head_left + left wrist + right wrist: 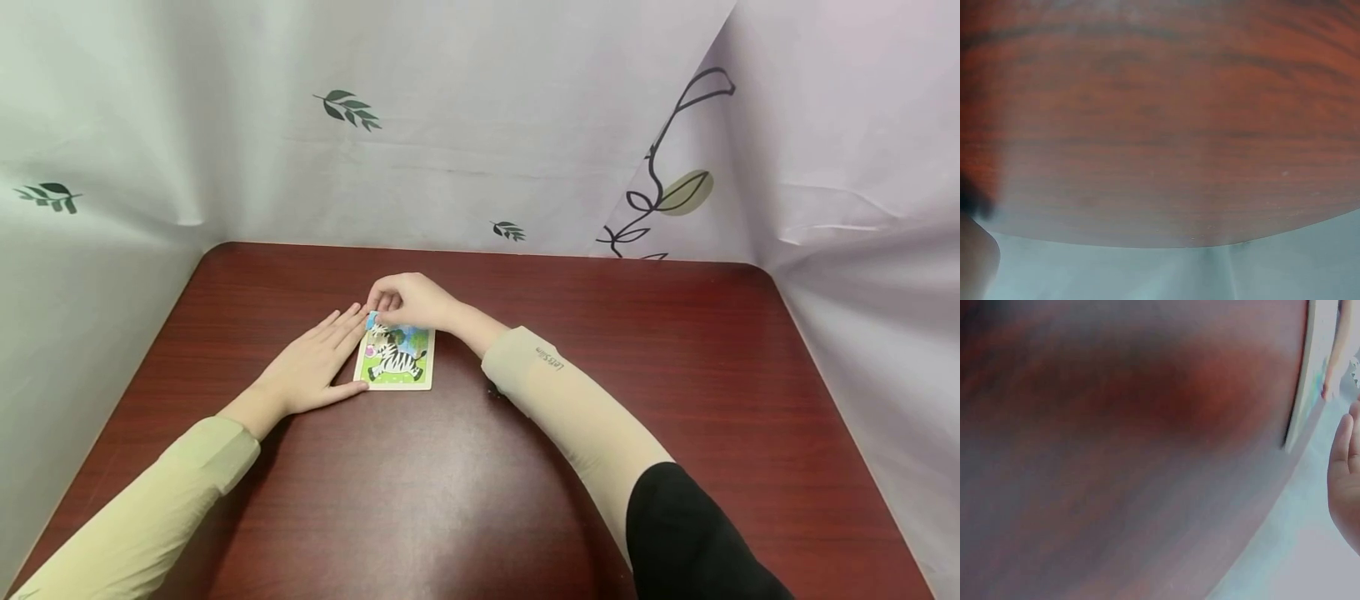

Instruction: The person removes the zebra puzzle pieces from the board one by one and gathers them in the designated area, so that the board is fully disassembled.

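In the head view, a zebra jigsaw puzzle (397, 364) in a pale frame lies on the table. My left hand (318, 364) lies flat at its left side, fingers straight, with the thumb tip at the lower left corner. My right hand (420, 302) is over the puzzle's top edge and pinches a small blue puzzle piece (372, 320) at the upper left corner. Whether that piece sits in the frame or is lifted, I cannot tell. The right wrist view catches the curled right hand (1344, 478) beside the puzzle's edge (1307, 378).
The dark red wooden table (600, 333) has rounded far corners. A white curtain (465, 125) with printed leaves hangs behind it and along both sides. The left wrist view shows mostly tabletop (1160, 125) and its curved edge.
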Demonstrator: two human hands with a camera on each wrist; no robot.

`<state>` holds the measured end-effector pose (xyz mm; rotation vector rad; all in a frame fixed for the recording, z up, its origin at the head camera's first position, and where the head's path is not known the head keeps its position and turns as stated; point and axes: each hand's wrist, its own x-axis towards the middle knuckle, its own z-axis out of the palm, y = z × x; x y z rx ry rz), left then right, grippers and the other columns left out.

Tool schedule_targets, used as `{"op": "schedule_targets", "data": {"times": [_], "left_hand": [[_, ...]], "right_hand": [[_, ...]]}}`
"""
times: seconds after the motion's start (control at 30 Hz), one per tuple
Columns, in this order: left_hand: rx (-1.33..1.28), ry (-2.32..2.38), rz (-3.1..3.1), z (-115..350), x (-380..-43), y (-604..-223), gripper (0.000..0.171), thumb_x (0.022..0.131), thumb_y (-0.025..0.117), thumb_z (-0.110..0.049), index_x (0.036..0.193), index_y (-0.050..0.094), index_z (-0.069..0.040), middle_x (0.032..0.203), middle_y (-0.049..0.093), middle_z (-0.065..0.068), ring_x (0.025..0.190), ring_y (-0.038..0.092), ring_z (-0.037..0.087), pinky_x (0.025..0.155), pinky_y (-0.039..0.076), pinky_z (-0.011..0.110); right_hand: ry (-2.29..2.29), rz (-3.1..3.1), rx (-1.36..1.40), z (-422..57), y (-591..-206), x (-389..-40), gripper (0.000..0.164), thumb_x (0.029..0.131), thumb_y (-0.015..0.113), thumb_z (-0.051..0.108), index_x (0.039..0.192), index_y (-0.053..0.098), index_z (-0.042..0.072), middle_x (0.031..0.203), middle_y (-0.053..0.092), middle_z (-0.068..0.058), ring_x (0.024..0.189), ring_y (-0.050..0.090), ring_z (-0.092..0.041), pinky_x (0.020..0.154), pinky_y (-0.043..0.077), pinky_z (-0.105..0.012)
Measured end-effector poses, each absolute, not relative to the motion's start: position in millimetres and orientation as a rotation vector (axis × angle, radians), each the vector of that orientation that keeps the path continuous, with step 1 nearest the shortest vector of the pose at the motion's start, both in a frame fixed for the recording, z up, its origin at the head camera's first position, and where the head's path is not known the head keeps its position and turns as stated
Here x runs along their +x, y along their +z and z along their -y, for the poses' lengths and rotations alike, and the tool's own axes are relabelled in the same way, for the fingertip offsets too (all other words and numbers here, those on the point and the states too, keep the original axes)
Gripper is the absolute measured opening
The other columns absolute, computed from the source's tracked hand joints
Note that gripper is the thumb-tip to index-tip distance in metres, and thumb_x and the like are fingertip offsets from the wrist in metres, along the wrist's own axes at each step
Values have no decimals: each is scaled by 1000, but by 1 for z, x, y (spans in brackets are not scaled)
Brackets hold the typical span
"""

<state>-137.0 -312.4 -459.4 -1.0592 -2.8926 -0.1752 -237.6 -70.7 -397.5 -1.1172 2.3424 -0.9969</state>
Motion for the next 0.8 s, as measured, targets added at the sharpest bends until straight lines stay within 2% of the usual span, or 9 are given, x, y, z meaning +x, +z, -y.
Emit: {"op": "schedule_targets", "data": {"times": [0.5,0.8], "left_hand": [[-1078,-156,2864,313,-138,-458,100,95,68,-56,164,29,5,174,28,24,163,27,39,135,-7,25],[-1119,-126,2839,312,-140,-456,102,96,66,-59,164,28,6,173,28,25,164,24,39,136,-7,27]], "right_hand": [[-1117,-2375,-976,4,-393,-261,7,96,77,10,103,77,8,97,77,-8,89,71,-17,84,57,-23],[-1111,-2360,-861,-47,-395,-268,8,95,78,8,103,79,7,93,77,-6,85,70,-15,81,56,-24]]}}
